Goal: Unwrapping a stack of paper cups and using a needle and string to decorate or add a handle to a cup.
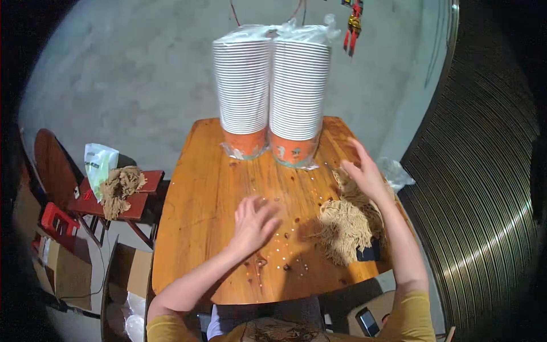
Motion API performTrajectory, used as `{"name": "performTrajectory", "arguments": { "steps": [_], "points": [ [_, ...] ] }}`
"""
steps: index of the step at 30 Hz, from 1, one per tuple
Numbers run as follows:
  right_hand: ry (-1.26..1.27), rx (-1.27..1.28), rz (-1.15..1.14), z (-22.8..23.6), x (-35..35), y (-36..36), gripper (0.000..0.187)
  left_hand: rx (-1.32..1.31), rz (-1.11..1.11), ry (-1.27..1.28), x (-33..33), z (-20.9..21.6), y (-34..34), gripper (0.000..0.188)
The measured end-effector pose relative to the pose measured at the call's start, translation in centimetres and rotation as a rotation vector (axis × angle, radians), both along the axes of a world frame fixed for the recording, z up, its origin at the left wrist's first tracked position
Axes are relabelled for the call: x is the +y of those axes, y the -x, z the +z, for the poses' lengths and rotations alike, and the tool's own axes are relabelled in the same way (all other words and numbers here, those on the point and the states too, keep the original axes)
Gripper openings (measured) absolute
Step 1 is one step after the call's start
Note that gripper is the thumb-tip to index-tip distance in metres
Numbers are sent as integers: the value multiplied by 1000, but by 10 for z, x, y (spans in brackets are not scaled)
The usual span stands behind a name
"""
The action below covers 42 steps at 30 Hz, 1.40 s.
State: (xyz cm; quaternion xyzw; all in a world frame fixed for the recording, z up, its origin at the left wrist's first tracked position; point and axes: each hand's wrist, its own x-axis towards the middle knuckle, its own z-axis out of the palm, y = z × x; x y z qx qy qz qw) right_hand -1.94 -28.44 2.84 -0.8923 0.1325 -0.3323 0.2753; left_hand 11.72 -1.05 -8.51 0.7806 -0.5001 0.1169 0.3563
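Over the middle of the wooden table (199, 188), my left hand (253, 225) holds nothing, its fingers apart and slightly blurred. Small white beads (278, 259) lie scattered on the wood beside and below it. My right hand (366, 174) is raised near the table's right edge, empty, with thumb and fingers spread. Beneath my right forearm sits a heap of tan stringy yarn (345, 228), partly hidden by the arm. A dark flat piece (369, 251) shows at the yarn's near edge. Two tall stacks of white paper bowls (242, 85) (301, 85) in clear plastic stand at the far end, orange at their bases.
At the left, a red folding chair (151, 182) carries another tan yarn bundle (121, 188) and a plastic bag (99, 162). An open cardboard box (139, 271) stands by the table's left side. A ribbed metal shutter (484, 171) rises at the right. A phone (367, 322) lies below the near edge.
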Motion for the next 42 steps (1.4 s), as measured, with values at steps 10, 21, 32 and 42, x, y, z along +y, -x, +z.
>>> {"name": "performTrajectory", "arguments": {
  "steps": [10, 21, 32, 42],
  "points": [
    [170, -304, 85, 51, 27, -132, 59, -36, 176, 302, 22, 76, -168, 49],
    [-14, -215, -435, -50, 6, -208, 123, -450, 175, 332, -86, 252, -218, 71],
    [-178, -304, -388, -55, -50, -241, 121, -542, 117, 472, -109, 258, -275, 62],
    [-220, -206, -375, -51, -84, -253, 105, -491, 108, 357, -98, 266, -285, 78]
  ]
}}
